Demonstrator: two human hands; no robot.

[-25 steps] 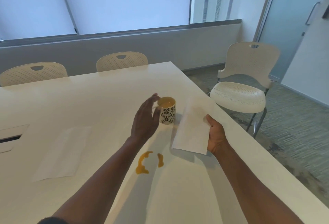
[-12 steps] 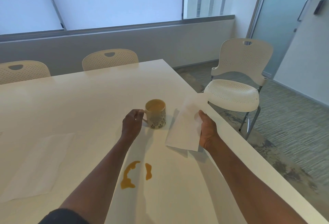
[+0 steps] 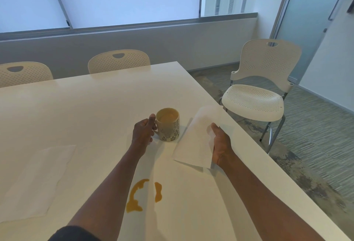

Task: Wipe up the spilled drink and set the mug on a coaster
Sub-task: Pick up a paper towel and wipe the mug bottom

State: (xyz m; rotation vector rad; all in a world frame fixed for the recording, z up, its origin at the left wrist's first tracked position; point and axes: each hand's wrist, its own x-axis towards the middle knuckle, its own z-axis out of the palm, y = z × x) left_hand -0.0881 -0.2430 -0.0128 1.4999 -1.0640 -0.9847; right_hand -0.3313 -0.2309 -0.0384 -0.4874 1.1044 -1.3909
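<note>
1. The white table (image 3: 95,110) carries everything.
2. Your right hand (image 3: 220,145), arm stretched forward, pinches a paper towel (image 3: 195,141) above the table.
3. Your left hand (image 3: 142,132) curls around the mug (image 3: 168,125) handle.
4. The orange spill (image 3: 135,196) lies near you, between your forearms.
</note>
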